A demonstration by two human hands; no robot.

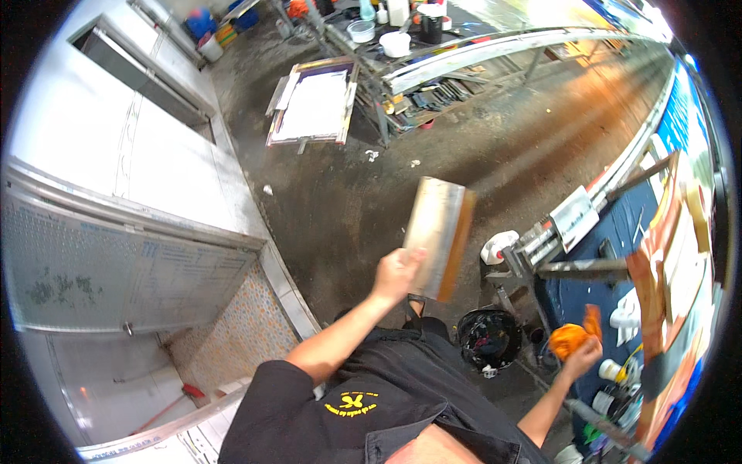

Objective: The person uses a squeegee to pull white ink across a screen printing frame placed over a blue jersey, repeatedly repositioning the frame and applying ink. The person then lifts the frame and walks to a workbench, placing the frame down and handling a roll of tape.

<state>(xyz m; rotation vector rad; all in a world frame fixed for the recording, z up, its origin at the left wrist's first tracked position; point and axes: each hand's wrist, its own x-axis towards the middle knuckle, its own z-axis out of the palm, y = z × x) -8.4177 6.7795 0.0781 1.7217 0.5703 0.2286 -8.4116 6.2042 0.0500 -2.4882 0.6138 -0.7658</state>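
Note:
My left hand [398, 274] is wrapped round a screen-printing squeegee [433, 232], held out before my body above the dark floor. It has a broad pale body with an amber-brown blade along its right edge, slightly smeared by motion. Off to the right, my right hand [581, 357] grips a crumpled orange cloth [569, 339]. That hand is over the edge of a dark blue work surface [595, 267], close to white paper rolls [624, 317]. Some fingers of both hands are hidden.
A black bin [489, 339] with rubbish stands by my feet, and a white jug [499, 247] sits on the floor behind it. A framed screen [315, 104] leans by a metal rack [379, 116]. Long rails [525, 37] run along the far side. On the left is a doorway sill [287, 286].

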